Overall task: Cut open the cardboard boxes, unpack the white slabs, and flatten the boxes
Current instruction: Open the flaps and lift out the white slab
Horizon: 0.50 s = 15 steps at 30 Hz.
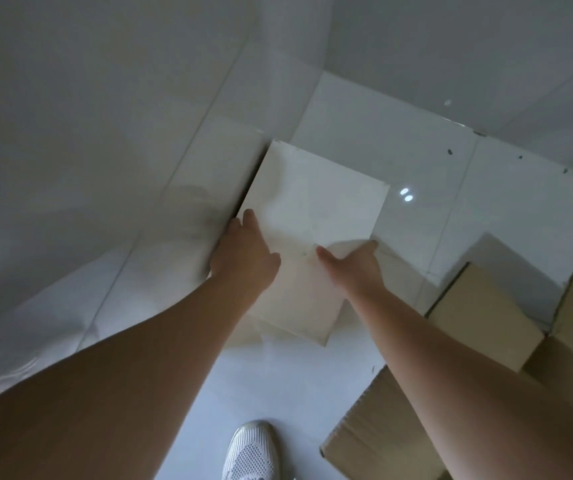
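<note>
A white slab (316,202) with faint grey veining leans against the tiled wall at the centre, its lower edge near the floor. My left hand (247,254) grips the slab's left edge, fingers wrapped around it. My right hand (354,265) holds the slab's right side lower down, thumb across its face. Open cardboard boxes (482,313) stand to the right, their flaps up. Whether more slabs stand behind this one is hidden.
Glossy white wall tiles (139,133) fill the left and top. The white tiled floor (271,379) runs below. My white mesh shoe (250,452) stands at the bottom centre. A further cardboard box (378,431) lies at the lower right, under my right forearm.
</note>
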Each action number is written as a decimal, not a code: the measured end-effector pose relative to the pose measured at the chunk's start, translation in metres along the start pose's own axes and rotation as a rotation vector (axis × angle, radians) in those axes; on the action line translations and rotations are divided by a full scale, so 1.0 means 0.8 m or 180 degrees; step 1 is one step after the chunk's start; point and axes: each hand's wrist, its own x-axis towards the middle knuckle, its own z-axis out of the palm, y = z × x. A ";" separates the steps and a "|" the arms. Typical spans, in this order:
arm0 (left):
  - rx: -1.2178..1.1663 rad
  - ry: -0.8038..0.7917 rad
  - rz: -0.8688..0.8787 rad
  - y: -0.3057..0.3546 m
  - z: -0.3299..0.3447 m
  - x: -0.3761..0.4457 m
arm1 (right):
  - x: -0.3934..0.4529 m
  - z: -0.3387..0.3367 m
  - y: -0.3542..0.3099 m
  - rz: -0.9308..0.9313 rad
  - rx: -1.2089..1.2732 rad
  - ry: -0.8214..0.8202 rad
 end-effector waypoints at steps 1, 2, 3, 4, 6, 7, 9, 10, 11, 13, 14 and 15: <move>0.0033 0.0014 -0.0002 0.001 -0.007 -0.006 | -0.009 -0.011 -0.007 -0.0112 -0.0074 0.0011; 0.0048 0.0053 0.0007 0.004 -0.014 -0.013 | -0.019 -0.024 -0.015 -0.0296 -0.0132 0.0057; 0.0030 0.0098 0.0010 0.008 -0.021 -0.021 | -0.031 -0.039 -0.023 -0.0539 -0.0175 0.0110; -0.0011 0.0142 0.0008 0.013 -0.028 -0.030 | -0.044 -0.057 -0.030 -0.0799 -0.0194 0.0151; -0.0094 0.0194 0.0010 0.028 -0.041 -0.051 | -0.070 -0.099 -0.044 -0.1230 -0.0235 0.0181; -0.0125 0.0189 0.0016 0.038 -0.047 -0.063 | -0.082 -0.122 -0.048 -0.1369 -0.0289 0.0189; -0.0169 0.0181 0.0098 0.063 -0.054 -0.090 | -0.103 -0.170 -0.044 -0.1473 -0.0318 0.0186; -0.0192 0.0174 0.0150 0.076 -0.056 -0.105 | -0.113 -0.194 -0.035 -0.1469 -0.0300 0.0179; -0.0228 0.0156 0.0192 0.091 -0.057 -0.121 | -0.124 -0.216 -0.022 -0.1450 -0.0301 0.0186; -0.0314 0.0136 0.0272 0.123 -0.055 -0.157 | -0.145 -0.260 0.014 -0.1408 -0.0379 0.0221; -0.0350 0.0132 0.0307 0.141 -0.052 -0.175 | -0.154 -0.281 0.034 -0.1390 -0.0426 0.0232; -0.0383 0.0126 0.0331 0.159 -0.048 -0.195 | -0.163 -0.300 0.054 -0.1372 -0.0464 0.0246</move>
